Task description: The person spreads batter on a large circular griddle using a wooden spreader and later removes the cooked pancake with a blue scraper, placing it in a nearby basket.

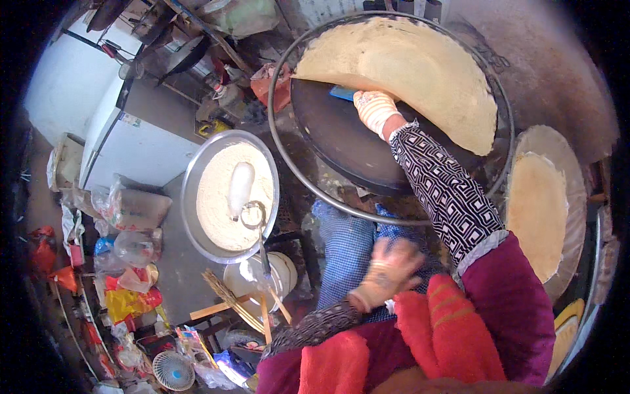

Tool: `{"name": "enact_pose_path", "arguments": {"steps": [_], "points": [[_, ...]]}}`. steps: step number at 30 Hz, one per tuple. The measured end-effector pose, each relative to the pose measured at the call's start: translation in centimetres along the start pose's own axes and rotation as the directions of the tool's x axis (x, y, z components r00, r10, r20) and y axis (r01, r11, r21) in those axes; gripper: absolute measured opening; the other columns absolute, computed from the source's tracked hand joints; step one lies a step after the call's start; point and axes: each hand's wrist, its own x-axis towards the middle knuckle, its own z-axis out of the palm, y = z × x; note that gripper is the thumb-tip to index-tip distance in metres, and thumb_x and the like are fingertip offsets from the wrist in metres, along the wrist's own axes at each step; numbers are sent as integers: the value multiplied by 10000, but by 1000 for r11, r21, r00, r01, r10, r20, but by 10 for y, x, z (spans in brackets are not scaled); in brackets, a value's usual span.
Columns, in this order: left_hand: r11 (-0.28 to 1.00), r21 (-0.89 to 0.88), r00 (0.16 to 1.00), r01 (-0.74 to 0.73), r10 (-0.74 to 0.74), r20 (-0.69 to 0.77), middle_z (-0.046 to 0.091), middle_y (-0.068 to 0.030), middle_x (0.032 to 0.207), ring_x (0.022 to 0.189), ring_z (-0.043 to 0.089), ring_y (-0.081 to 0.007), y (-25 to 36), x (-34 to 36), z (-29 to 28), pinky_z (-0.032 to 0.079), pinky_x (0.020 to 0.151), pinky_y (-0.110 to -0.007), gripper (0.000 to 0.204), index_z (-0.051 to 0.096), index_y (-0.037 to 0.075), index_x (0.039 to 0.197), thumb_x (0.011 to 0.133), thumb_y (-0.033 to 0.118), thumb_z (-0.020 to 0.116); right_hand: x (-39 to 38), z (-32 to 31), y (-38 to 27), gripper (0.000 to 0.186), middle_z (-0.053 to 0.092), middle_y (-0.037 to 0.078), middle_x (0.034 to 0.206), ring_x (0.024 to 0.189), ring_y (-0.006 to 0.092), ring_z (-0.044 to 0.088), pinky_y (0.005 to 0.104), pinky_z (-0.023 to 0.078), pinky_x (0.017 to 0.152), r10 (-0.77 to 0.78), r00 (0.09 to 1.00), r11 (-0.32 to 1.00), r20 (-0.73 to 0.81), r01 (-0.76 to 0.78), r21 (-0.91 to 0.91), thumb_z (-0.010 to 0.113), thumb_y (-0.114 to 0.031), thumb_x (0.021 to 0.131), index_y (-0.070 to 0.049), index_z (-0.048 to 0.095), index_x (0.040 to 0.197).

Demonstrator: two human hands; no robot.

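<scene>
My right hand [377,111], in an orange-and-white striped glove, is closed around a blue scraper [341,93] at the edge of a large thin pancake [407,59]. The pancake covers the far part of a round dark griddle [341,144]; its near edge looks slightly raised from the surface beside my hand. Over my lap, my left hand [388,270] is blurred by motion, its fingers apart and nothing visible in them. It also wears a striped glove.
A metal ring [278,134] surrounds the griddle. To its left, a steel basin [190,197] of pale batter or flour holds a white, rounded object and a ladle [254,214]. A white bucket [287,276] stands below. At right, pancakes [538,210] lie on a round tray.
</scene>
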Motion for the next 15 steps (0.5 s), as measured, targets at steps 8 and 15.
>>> {"name": "enact_pose_path", "arguments": {"steps": [8, 15], "points": [[868, 167, 883, 468, -460, -91, 274, -149, 1530, 1392, 165, -502, -53, -84, 39, 139, 1074, -704, 694, 419, 175, 1426, 851, 515, 606, 7, 5, -3, 231, 716, 167, 991, 939, 280, 705, 406, 563, 786, 24, 1000, 999, -7, -24, 42, 517, -105, 898, -43, 725, 978], [861, 185, 881, 473, -467, -79, 278, -132, 1533, 1396, 168, -489, -51, -83, 55, 138, 1087, -691, 674, 429, 209, 1429, 856, 519, 600, 7, 1, -2, 262, 684, 182, 1073, 984, 283, 684, 380, 542, 832, -1, 993, 999, 121, -3, 39, 441, -98, 925, -28, 626, 1097]]}}
